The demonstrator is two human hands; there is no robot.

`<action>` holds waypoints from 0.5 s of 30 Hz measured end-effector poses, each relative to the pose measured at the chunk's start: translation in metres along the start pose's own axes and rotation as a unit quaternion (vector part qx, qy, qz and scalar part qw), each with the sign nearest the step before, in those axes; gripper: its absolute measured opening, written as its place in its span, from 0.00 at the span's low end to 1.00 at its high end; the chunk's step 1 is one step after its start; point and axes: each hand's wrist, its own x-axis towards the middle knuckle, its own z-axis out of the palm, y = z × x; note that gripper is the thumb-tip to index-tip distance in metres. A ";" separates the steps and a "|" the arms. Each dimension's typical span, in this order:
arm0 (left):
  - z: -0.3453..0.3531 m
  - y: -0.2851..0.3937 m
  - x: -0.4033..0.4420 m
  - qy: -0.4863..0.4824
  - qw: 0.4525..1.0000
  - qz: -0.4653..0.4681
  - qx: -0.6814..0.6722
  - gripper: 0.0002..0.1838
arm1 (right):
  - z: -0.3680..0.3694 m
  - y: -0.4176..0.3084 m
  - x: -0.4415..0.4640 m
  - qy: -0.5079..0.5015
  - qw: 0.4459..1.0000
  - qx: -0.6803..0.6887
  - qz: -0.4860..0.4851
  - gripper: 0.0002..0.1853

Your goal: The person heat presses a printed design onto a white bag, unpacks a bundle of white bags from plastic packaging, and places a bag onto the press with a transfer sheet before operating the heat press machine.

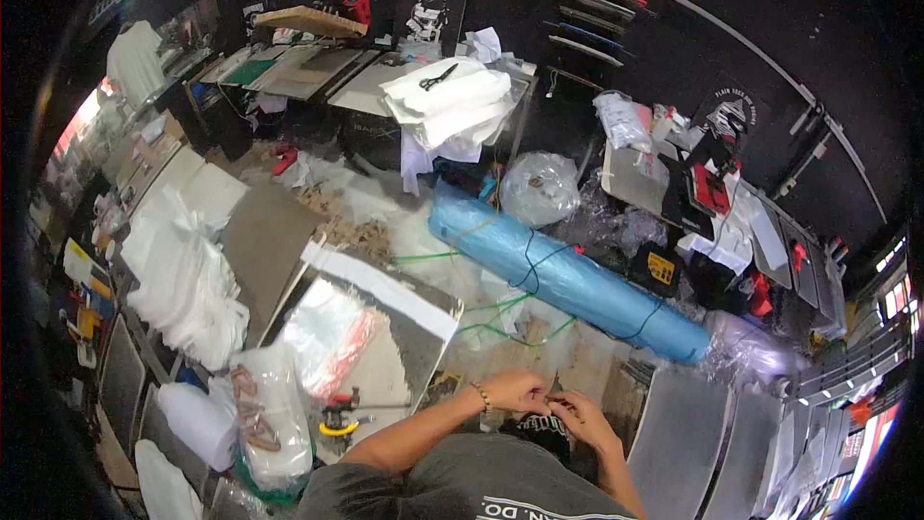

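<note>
My left hand (pixel 516 391), with a beaded bracelet at its wrist, is in front of my body at the bottom middle, its fingers curled in a pinch. My right hand (pixel 581 415) meets it fingertip to fingertip, also pinched. What lies between the fingertips is too small to make out. Just below the hands shows a black cloth (pixel 541 427) with white lettering; I cannot tell whether the fingers grip it. My dark grey shirt covers the bottom edge.
A long blue plastic-wrapped roll (pixel 568 274) lies across the floor ahead. Grey panels (pixel 680 433) stand at right. At left are a work board (pixel 385 366) with plastic bags and a stack of white garments (pixel 183 279). Scissors (pixel 439 77) rest on white cloth at the back.
</note>
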 end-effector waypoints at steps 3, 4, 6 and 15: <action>-0.053 -0.036 0.022 0.049 0.998 -0.024 -0.026 0.28 | -0.029 0.008 0.062 -0.057 0.997 0.036 0.049 0.20; -0.067 -0.054 0.027 0.076 0.995 -0.045 -0.038 0.27 | -0.036 0.019 0.083 -0.062 0.996 0.033 0.049 0.20; -0.096 -0.095 0.038 0.119 0.991 -0.055 -0.023 0.25 | -0.052 0.040 0.127 -0.081 0.997 -0.007 0.017 0.19; -0.232 -0.229 0.124 0.277 0.938 -0.208 -0.012 0.18 | -0.165 0.063 0.375 -0.159 0.976 -0.092 -0.120 0.17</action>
